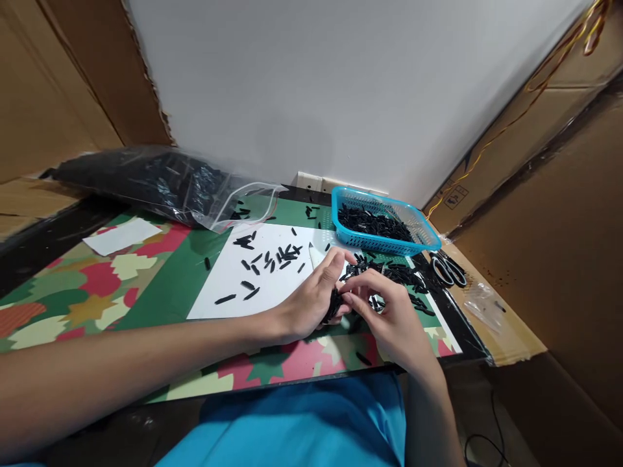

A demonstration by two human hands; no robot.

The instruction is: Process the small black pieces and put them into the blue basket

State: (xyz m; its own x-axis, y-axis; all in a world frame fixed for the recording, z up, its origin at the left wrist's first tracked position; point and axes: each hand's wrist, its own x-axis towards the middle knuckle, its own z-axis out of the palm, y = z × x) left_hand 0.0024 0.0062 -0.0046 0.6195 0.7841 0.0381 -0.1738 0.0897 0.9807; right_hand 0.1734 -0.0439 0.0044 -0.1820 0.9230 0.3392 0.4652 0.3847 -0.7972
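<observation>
blue cloth (302,428) fills the bottom edge nearest the camera, with both forearms reaching out over it onto the desk (160,285). left hand (311,298) is curled around a bundle of black sticks (335,305), fingers closed on them. right hand (389,311) meets it from the other side, its fingertips (351,298) pinched on the end of the same bundle, so the sticks sit right between the two hands, above the front part of the patterned mat.

just beyond the left hand a white sheet (228,285) carries loose sticks (272,259), scattered apart from each other. more loose pieces (403,275) lie heaped just past the right hand.

behind that heap stands a blue basket (428,241), partly filled with the same black pieces. a clear plastic bag (146,181), packed dark with them, lies at the back left with its mouth open toward the sheet. black scissors (448,267) rest to the right of the basket, and a small clear pouch (484,303) lies near the desk's right corner.
</observation>
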